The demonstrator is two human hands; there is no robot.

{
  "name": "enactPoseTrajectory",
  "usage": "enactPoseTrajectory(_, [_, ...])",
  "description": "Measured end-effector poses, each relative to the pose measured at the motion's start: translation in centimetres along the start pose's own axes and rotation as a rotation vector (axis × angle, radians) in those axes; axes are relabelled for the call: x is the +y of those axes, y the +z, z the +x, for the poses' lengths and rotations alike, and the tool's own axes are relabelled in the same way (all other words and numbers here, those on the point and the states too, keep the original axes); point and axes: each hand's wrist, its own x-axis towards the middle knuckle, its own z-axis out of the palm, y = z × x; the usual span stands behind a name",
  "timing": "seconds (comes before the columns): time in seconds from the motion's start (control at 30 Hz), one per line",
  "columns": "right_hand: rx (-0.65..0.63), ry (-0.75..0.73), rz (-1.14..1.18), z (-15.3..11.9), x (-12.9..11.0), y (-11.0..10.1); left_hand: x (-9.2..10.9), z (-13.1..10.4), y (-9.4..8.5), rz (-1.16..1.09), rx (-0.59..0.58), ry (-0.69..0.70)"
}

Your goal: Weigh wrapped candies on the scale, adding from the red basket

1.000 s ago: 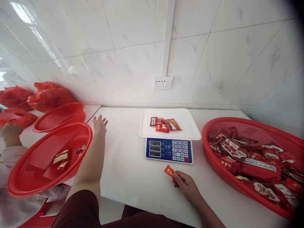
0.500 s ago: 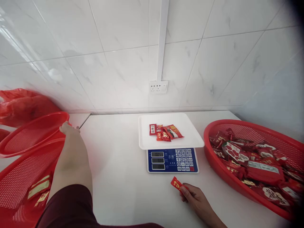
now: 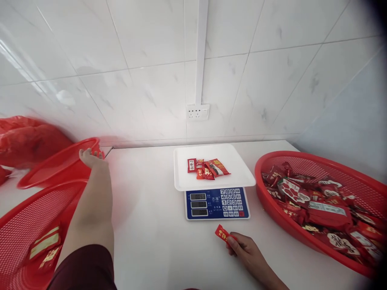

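Note:
My right hand [image 3: 245,251] pinches a small red packet [image 3: 222,233] with yellow print, just in front of the blue panel of the scale [image 3: 216,204]. On the scale's white tray [image 3: 181,183] lie several red packets [image 3: 205,169]. At the left, my left arm reaches out and my left hand [image 3: 91,157] is at the rim of a tilted red basket [image 3: 60,161]; the fingers are bent and partly hidden, so their grip on it is unclear.
A large red basket [image 3: 290,225] full of red packets stands on the right. Another red basket [image 3: 18,217] with a few packets is at the lower left, under my arm. Red plastic bags [image 3: 33,141] lie behind. A socket [image 3: 198,112] is on the wall.
The back left basket has shifted to the right and tilted, along with my left hand. My right hand still holds the packet. The view has turned slightly.

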Motion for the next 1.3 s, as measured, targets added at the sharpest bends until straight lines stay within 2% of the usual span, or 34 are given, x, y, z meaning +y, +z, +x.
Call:
enactPoseTrajectory(0.1, [0.003,-0.002,0.011,0.0,-0.2,0.0,-0.3,-0.8,1.3,-0.081,0.014,-0.124])
enactPoseTrajectory(0.17, [0.01,-0.007,0.012,0.0,-0.3,0.0,-0.5,-2.3,2.3,-0.117,-0.007,-0.177])
enactPoseTrajectory(0.27, [0.009,-0.025,0.017,0.0,-0.1,0.0,-1.1,-6.0,3.4,-0.144,-0.056,-0.241])
enactPoseTrajectory(0.37, [0.002,-0.045,0.019,0.0,0.2,-0.1,-2.4,-11.1,3.4,-0.146,-0.166,-0.317])
enactPoseTrajectory(0.43, [0.0,-0.062,0.017,0.0,0.2,-0.1,-3.6,-14.8,2.6,-0.144,-0.246,-0.357])
enactPoseTrajectory(0.53, [-0.008,-0.091,0.022,-0.2,0.1,-0.2,-5.0,-19.6,-0.1,-0.142,-0.394,-0.409])
enactPoseTrajectory(0.63, [-0.024,-0.108,0.036,-0.4,0.3,-0.3,-5.3,-22.5,-3.3,-0.13,-0.574,-0.386])
enactPoseTrajectory(0.73, [-0.043,-0.113,0.053,-0.4,0.6,-0.3,-4.8,-23.5,-5.6,-0.096,-0.65,-0.358])
enactPoseTrajectory(0.83, [-0.062,-0.125,0.057,-0.4,0.6,-0.3,-3.9,-23.6,-6.8,-0.02,-0.672,-0.334])
enactPoseTrajectory(0.97, [-0.069,-0.164,0.048,-0.5,0.2,-0.3,-3.0,-23.9,-7.7,0.21,-0.78,-0.265])
enactPoseTrajectory(1.07, [-0.074,-0.183,0.023,-0.7,-0.1,-0.3,-3.0,-24.2,-7.7,0.416,-0.845,-0.128])
enactPoseTrajectory(1.13, [-0.077,-0.188,0.006,-0.8,-0.2,-0.3,-3.3,-23.7,-7.1,0.52,-0.793,-0.027])
enactPoseTrajectory(1.2, [-0.079,-0.192,-0.005,-0.9,-0.3,-0.3,-3.7,-22.6,-6.5,0.573,-0.687,0.062])
enactPoseTrajectory(1.3, [-0.084,-0.204,-0.017,-0.9,-0.3,-0.4,-4.0,-20.5,-6.2,0.588,-0.542,0.118])
